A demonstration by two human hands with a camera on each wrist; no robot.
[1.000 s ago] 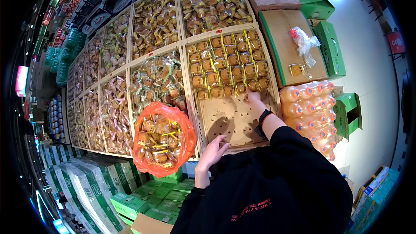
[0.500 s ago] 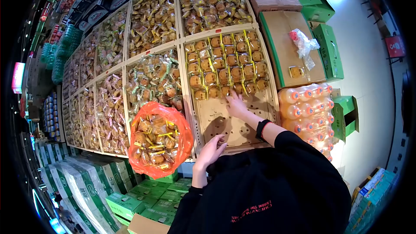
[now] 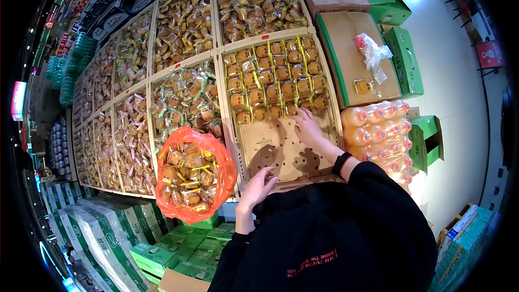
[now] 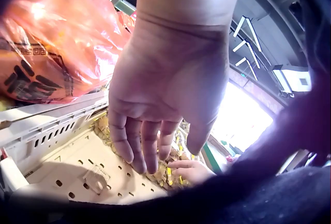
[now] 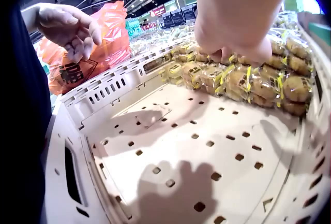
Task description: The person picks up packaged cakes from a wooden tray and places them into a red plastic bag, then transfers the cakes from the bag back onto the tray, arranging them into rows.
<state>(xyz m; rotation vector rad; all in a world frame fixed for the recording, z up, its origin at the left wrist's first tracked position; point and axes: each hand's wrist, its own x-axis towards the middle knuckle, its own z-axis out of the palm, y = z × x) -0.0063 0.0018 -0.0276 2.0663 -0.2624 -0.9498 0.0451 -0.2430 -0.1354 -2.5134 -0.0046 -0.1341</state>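
My right hand (image 3: 309, 127) reaches over the crate (image 3: 273, 151), its fingertips at the front row of wrapped cakes (image 3: 273, 93). The cakes stand in rows in the far part of the crate, in clear wrappers with yellow strips. In the right wrist view, the bent fingers overlap the tops of the cakes (image 5: 238, 81) and their tips are partly hidden. My left hand (image 3: 258, 188) hangs near the crate's front edge, palm showing, fingers loosely bent, holding nothing. Left of it stands an open red plastic bag (image 3: 230, 170) filled with wrapped cakes (image 3: 192, 176).
More crates of loose wrapped cakes (image 3: 184, 21) extend left and behind. On the right are a shrink-wrapped pack of orange bottles (image 3: 378, 135) and a cardboard box (image 3: 346, 48) bearing a crumpled clear bag (image 3: 373, 57) and one wrapped cake (image 3: 363, 86). Green cartons (image 3: 200, 254) are stacked at lower left.
My right hand moved left along the front row of cakes, then slightly back to the right. The left hand stays near the crate's front edge. The head view has shifted a little.
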